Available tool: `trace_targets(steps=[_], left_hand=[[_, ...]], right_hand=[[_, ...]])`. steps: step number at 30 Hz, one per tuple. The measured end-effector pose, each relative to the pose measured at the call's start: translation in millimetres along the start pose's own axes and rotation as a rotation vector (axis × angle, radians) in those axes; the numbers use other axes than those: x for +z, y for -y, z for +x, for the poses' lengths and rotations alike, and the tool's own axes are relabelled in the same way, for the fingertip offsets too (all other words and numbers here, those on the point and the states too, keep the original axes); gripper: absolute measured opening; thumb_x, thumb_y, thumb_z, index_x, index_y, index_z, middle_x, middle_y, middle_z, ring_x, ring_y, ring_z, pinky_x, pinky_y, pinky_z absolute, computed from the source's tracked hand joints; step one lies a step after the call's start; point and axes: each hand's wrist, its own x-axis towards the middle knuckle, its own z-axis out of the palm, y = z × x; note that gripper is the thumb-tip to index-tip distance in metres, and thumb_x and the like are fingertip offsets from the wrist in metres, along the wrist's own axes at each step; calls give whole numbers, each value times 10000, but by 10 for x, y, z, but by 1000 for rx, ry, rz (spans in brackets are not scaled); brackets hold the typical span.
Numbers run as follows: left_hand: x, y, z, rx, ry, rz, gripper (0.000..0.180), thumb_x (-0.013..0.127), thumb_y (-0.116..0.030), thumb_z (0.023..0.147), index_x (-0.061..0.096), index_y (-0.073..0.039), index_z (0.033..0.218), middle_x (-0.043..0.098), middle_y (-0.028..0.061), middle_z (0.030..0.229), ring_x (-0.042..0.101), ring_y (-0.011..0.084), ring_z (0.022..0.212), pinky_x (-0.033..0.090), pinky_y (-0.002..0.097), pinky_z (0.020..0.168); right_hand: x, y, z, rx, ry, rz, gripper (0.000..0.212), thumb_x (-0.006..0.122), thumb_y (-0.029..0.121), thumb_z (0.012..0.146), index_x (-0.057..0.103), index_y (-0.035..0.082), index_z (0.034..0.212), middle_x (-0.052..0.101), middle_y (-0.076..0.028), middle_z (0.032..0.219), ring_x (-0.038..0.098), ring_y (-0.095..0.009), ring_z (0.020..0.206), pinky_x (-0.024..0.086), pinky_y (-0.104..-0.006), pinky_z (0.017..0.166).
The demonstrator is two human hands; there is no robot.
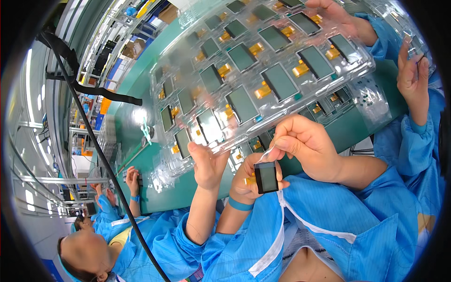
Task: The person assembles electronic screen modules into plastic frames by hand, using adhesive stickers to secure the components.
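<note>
My left hand [244,175], a blue band at its wrist, grips a small display module [268,178] with a dark frame and a grey-green screen. From the module's side sticks out an orange flex cable [250,180]. Above it, thumb and forefinger of my right hand [304,143] pinch a thin clear film [267,154] that rises from the module's top edge. Just beyond both hands, a clear plastic tray [263,123] with rows of similar modules is tilted up. A co-worker's hand [209,164] holds its near edge, and another hand [336,16] its far right corner.
Beneath the raised tray, more modules lie on the green table [155,197]. A clear bag with small dark pieces [373,101] lies at the right. Co-workers in blue sit at the left; another hand [413,82] shows at the right. A black cable [101,150] crosses the left side.
</note>
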Motion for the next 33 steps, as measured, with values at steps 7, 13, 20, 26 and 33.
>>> trace_targets(steps=[7, 13, 20, 26, 33], left_hand=[[-226, 135, -148, 35, 72, 68, 688, 749, -138, 641, 443, 21, 1237, 462, 233, 1138, 573, 291, 936, 485, 551, 823], [-147, 130, -25, 3, 104, -90, 702, 740, -75, 628, 432, 22, 1251, 454, 189, 1140, 568, 267, 929, 501, 528, 809], [-10, 96, 24, -60, -22, 96, 560, 757, -58, 608, 540, -33, 1124, 560, 155, 926, 619, 234, 799, 546, 466, 747], [89, 106, 88, -69, -132, 91, 541, 769, -65, 586, 554, -33, 1082, 595, 153, 799, 638, 250, 722, 555, 438, 731], [80, 101, 76, -79, -163, 123, 532, 774, -63, 567, 566, -23, 1055, 596, 156, 779, 641, 253, 699, 560, 427, 717]], right_hand=[[33, -46, -57, -57, 74, 53, 186, 417, 83, 929, 518, -49, 847, 560, -130, 706, 615, -220, 531, 473, -301, 392], [-6, -36, -52, 0, -19, 60, 139, 438, 99, 927, 518, -3, 878, 599, -92, 758, 597, -139, 598, 456, -241, 496], [-43, 7, -64, 49, -47, 52, 94, 472, 129, 919, 502, 46, 886, 628, -42, 785, 551, -54, 652, 412, -189, 586], [-107, -10, -44, 51, -30, 55, 97, 470, 138, 918, 499, 51, 886, 627, -37, 784, 552, -49, 659, 415, -188, 590], [-133, -34, -2, 66, -9, 34, 102, 473, 151, 920, 492, 54, 895, 623, -28, 798, 552, -50, 687, 426, -187, 616]])
